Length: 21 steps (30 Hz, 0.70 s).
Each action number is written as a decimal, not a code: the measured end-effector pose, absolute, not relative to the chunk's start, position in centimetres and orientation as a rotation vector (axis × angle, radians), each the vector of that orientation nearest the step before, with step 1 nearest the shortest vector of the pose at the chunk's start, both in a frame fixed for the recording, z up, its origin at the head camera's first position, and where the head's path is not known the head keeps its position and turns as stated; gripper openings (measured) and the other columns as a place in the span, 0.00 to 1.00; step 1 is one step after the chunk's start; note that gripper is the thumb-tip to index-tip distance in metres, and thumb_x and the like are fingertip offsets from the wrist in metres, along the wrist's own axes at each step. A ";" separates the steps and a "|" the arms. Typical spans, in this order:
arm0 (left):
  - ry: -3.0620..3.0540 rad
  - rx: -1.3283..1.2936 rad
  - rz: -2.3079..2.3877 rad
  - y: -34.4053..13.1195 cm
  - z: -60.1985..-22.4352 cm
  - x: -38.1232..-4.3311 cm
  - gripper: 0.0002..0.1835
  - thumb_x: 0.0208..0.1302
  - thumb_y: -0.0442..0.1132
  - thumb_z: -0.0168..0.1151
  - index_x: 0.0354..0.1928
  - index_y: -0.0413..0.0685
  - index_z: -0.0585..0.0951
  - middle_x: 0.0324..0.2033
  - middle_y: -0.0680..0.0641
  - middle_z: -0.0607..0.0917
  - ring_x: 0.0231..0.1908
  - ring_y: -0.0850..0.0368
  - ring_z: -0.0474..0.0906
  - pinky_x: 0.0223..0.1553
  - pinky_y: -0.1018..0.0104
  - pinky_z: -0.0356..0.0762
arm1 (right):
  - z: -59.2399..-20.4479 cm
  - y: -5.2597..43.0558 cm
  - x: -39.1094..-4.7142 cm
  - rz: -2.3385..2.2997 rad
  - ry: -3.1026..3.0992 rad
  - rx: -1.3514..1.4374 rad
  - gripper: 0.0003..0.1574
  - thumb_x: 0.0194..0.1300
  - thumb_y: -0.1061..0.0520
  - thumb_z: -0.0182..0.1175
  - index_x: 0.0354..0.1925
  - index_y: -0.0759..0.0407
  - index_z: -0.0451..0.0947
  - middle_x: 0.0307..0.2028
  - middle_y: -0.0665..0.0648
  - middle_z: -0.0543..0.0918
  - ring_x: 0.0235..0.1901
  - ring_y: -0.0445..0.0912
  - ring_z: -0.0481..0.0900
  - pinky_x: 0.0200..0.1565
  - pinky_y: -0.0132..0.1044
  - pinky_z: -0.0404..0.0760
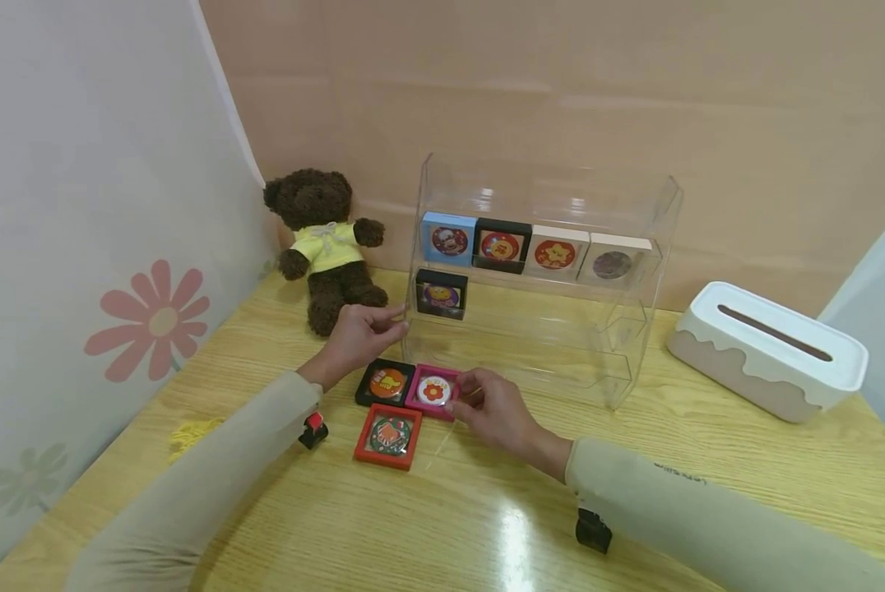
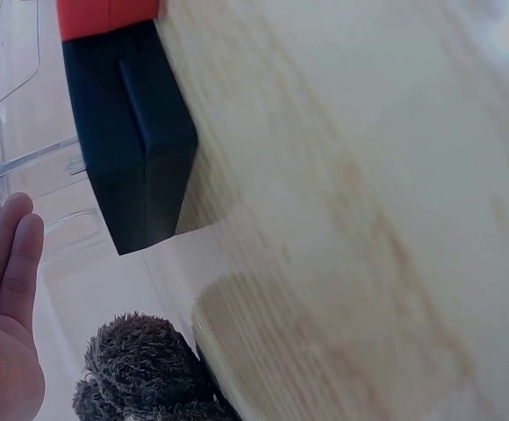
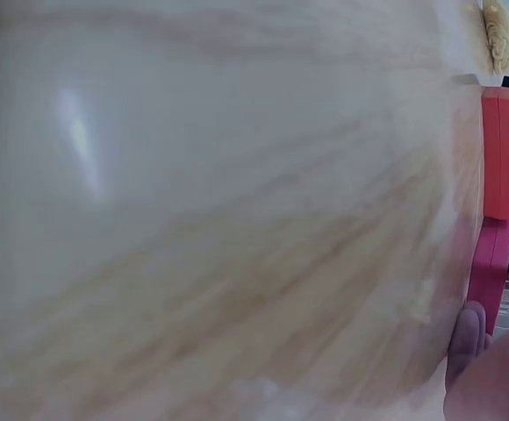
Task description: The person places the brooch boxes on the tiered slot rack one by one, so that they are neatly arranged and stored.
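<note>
A clear acrylic display rack [image 1: 516, 329] stands on the table. At its left side panel, my left hand [image 1: 359, 337] pinches the edge between thumb and fingers. My right hand [image 1: 496, 411] grips the right side of a magenta square frame [image 1: 433, 391] that holds a white badge with a red flower. Touching that frame on the left is a black frame [image 1: 385, 382] with an orange badge. A red frame [image 1: 388, 437] with a green badge lies just in front. In the right wrist view, fingertips press the magenta frame's side [image 3: 490, 259].
The rack's upper tier holds a blue frame [image 1: 448, 238], a black one [image 1: 502, 246] and two pale ones [image 1: 557, 251]. Below sits another black frame [image 1: 441, 294]. A brown teddy bear [image 1: 324, 247] sits left, a tissue box [image 1: 768, 349] right, yellow strands [image 1: 192, 436] front left.
</note>
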<state>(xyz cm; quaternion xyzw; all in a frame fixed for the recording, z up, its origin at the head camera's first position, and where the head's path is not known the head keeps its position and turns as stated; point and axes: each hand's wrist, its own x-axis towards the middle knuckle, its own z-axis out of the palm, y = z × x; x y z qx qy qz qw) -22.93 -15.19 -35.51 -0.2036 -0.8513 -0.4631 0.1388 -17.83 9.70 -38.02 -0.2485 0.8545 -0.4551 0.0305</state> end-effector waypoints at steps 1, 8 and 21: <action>-2.465 -0.587 -1.338 -15.2 -35.5 -22.9 0.15 0.64 0.37 0.64 0.51 0.40 0.82 0.40 0.44 0.85 0.32 0.60 0.84 0.29 0.65 0.81 | -38.0 9.7 -17.9 -1.402 2.637 -0.751 0.17 0.58 0.61 0.68 0.45 0.67 0.77 0.37 0.56 0.80 0.33 0.44 0.80 0.34 0.33 0.79; -2.463 -0.582 -1.322 -15.1 -35.5 -22.9 0.15 0.64 0.37 0.64 0.51 0.41 0.82 0.38 0.43 0.86 0.31 0.60 0.84 0.28 0.65 0.81 | -37.9 9.5 -18.2 -1.368 2.647 -0.683 0.22 0.56 0.61 0.70 0.48 0.67 0.76 0.37 0.56 0.79 0.32 0.43 0.79 0.29 0.33 0.79; -2.473 -0.551 -1.327 -15.0 -35.6 -22.8 0.15 0.64 0.37 0.64 0.52 0.41 0.82 0.37 0.43 0.86 0.32 0.59 0.84 0.31 0.63 0.81 | -37.4 9.7 -18.2 -1.246 2.665 -0.681 0.32 0.53 0.59 0.72 0.53 0.71 0.73 0.29 0.53 0.81 0.27 0.41 0.79 0.25 0.33 0.78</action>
